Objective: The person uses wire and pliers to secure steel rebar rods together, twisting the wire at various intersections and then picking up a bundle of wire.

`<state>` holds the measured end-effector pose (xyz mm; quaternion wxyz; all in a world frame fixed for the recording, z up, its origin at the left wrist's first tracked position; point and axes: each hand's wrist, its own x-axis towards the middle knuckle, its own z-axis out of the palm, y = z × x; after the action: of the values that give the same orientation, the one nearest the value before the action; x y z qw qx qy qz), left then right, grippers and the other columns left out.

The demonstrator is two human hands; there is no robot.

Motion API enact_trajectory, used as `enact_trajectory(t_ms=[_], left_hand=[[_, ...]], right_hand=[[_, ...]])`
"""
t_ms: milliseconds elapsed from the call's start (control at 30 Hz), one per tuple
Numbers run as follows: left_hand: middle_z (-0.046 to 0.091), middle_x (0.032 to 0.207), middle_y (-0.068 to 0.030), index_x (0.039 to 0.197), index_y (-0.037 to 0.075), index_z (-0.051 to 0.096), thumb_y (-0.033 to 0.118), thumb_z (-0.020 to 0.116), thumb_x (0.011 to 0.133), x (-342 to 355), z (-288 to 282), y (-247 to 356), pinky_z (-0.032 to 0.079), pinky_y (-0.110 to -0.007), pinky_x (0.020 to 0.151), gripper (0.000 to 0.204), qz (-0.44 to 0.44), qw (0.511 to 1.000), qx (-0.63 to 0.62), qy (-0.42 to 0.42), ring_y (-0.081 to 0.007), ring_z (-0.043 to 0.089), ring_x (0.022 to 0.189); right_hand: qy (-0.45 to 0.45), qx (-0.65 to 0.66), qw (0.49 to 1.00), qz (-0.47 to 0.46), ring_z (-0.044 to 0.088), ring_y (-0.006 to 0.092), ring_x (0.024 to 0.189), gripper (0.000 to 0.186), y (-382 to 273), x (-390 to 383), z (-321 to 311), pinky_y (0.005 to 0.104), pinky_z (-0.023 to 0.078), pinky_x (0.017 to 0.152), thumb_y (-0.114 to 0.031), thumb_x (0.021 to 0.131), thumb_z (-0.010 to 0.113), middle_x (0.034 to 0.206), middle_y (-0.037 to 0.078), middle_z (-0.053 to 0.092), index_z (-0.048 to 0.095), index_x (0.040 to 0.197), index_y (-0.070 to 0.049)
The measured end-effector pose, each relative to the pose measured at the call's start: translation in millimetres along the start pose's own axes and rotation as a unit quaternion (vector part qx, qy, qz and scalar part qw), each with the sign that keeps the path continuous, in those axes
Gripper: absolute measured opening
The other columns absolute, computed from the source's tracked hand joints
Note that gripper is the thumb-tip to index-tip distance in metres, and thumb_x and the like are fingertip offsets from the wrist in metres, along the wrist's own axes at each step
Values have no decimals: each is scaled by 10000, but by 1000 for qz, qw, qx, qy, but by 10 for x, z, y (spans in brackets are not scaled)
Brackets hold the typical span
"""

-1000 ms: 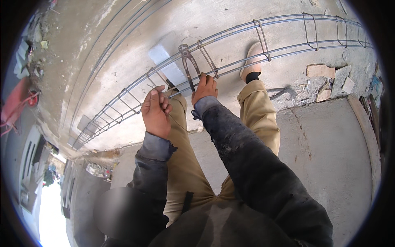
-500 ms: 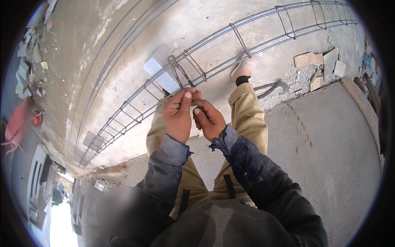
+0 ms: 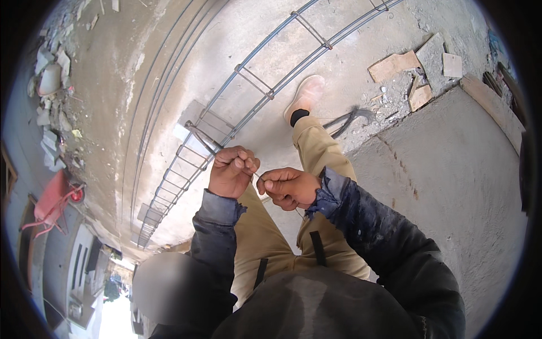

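Right-hand grip [image 3: 291, 188]: pinching a thin wire [image 3: 257, 175] between thumb and forefinger. Left-hand grip [image 3: 232, 171]: fingers curled, fingertips and thumb closed on the same wire, just off the near side of the rebar cage [image 3: 270, 96]. Wire spans the short gap between the hands; a loose tail appears below the right hand.

Change: one second ago the right hand is at the handles of the pincers [image 3: 202, 137]; half a second ago both hands meet by those handles. Now the right hand is clear of them, farther from the cage, with the wire strung between the hands. Judgement: handling passes from tool to wire. Pincers lie across the cage, head at its far bars; handle ends pass behind the left hand, contact cannot be told. View also swings, so the cage runs more steeply.

Surface: pale, stained concrete floor [image 3: 257, 28] under the cage; a block [image 3: 192, 111] beneath it near the pincers. Beyond the cage's far side, loose long steel rods [image 3: 151, 107]. On its near side, a shoe [image 3: 307, 96], dark wire bundle [image 3: 354, 116] and broken slab pieces [image 3: 392, 65].

Room: rubble [image 3: 51, 113] and a red wheelbarrow [image 3: 52, 198] well beyond the cage's far side.
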<state>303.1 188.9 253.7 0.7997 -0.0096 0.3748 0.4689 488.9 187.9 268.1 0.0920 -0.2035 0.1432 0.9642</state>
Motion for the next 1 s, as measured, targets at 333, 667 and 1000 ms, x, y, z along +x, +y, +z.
enact_trajectory(t_ms=[333,667,1000], left_hand=[[636,828,-87,944,-14,626,132,624,840,572,-116,-628,492,-265,692,179,-23,921,333,199,-147,602,752],[640,794,-42,914,18,647,232,548,864,1346,-895,-514,445,-237,554,241,-80,821,485,291,-98,565,647],[615,743,5,868,45,647,421,456,888,1778,-873,-492,370,-183,479,422,-342,803,389,296,-77,494,564]], right_hand=[[269,-282,890,-237,485,91,631,166,-126,59,-907,225,419,607,-81,914,452,750,30,570,554,1038,-37],[469,-349,786,-201,426,52,538,148,-564,712,-2509,195,402,505,-121,862,586,757,-28,605,671,982,-102],[318,-440,796,-269,586,130,868,163,-865,1130,-2539,263,453,811,-138,840,611,918,40,666,680,983,-101]])
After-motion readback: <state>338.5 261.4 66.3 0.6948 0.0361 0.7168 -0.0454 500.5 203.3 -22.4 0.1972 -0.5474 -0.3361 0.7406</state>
